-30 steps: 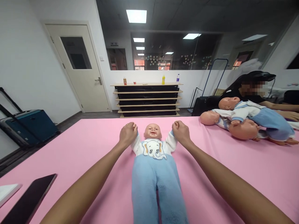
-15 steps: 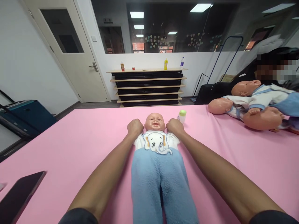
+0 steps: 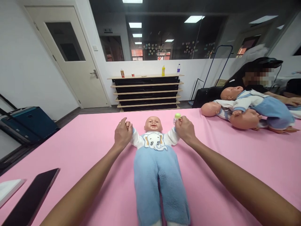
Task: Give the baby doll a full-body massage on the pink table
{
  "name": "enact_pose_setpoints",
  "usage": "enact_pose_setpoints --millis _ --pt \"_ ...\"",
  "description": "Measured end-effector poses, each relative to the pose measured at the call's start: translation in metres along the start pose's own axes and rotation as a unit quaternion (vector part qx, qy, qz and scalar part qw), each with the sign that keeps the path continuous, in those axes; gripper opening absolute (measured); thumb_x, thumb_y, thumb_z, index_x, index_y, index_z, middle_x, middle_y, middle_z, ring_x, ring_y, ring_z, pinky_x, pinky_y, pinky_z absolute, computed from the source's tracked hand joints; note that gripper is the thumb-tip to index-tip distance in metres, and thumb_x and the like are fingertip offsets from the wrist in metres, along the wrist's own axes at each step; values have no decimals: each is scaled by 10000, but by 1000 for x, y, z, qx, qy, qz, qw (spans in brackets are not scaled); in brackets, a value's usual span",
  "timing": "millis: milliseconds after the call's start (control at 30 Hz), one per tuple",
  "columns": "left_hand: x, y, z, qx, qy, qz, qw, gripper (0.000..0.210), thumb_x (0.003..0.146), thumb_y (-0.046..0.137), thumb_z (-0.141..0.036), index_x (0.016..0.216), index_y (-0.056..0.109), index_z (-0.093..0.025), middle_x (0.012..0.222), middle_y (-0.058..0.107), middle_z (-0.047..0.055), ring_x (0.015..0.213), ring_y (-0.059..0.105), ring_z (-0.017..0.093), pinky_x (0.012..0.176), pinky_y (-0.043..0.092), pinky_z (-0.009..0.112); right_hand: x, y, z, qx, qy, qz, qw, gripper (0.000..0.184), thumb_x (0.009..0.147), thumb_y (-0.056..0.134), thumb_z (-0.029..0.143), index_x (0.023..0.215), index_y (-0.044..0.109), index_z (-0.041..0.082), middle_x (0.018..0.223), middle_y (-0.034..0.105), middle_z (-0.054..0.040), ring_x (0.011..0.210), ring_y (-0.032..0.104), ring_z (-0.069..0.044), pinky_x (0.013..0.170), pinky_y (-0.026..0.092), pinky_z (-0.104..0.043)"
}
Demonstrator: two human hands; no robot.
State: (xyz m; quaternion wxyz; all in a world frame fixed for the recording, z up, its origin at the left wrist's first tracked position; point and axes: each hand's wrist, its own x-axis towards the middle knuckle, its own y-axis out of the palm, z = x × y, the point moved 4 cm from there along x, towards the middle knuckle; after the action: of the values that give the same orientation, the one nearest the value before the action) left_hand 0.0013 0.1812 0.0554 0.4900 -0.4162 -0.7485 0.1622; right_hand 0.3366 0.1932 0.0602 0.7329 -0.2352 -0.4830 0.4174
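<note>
A baby doll in a white top with an elephant face and blue fleece trousers lies on its back on the pink-covered table, head away from me. My left hand is closed round the doll's hand on the left, my right hand round the one on the right. Both doll arms stretch out sideways, their hands mostly hidden in my fingers. Just behind my right hand stands a small bottle with a light green cap, partly covered by it.
Several more dolls lie piled at the table's right, beside a seated person in a dark cap. On the near left are a dark phone and a white object. A shelf unit with bottles stands beyond the table; a teal suitcase is at left.
My hands have moved apart from beside the doll's head, drawing its arms outward. The camera view has shifted, showing more of the seated person and the white object.
</note>
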Motion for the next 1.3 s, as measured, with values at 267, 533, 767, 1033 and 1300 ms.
enact_pose_setpoints --millis 267,533,767,1033,1300 --pt "-105 -72 -1 -31 35 94 994 348 917 477 -317 1244 524 -212 1023 586 59 847 599 186 732 495 314 -91 -58 -21 47 -88 6 995 277 933 470 398 1100 557 194 929 634 -56 794 603 -193 664 422 -295" --pt "-167 -53 3 40 13 214 976 217 971 320 -287 986 518 -199 964 497 55 717 574 170 629 462 315 -168 -22 -42 -26 -128 84 988 270 1000 335 361 1048 546 200 914 570 -67 777 592 -189 594 413 -281" --pt "-178 -43 2 70 40 173 982 199 975 294 -277 912 470 -212 944 475 69 696 542 184 592 445 322 -185 -8 -46 -64 -119 102 986 285 1008 267 329 944 519 210 884 534 -62 671 562 -163 542 377 -275" --pt "-177 -55 -4 -22 6 158 987 187 954 319 -285 931 499 -242 968 512 66 753 580 205 658 489 367 -184 -27 -37 -8 -71 135 988 246 956 392 346 1135 493 213 963 572 -81 745 599 -203 599 400 -295" --pt "-94 -74 -36 -31 47 87 995 240 917 407 -303 1041 583 -196 1002 624 84 877 600 223 756 471 352 -114 -60 -3 29 -110 65 991 323 956 360 286 1229 503 187 1044 582 -98 873 598 -207 717 433 -291"
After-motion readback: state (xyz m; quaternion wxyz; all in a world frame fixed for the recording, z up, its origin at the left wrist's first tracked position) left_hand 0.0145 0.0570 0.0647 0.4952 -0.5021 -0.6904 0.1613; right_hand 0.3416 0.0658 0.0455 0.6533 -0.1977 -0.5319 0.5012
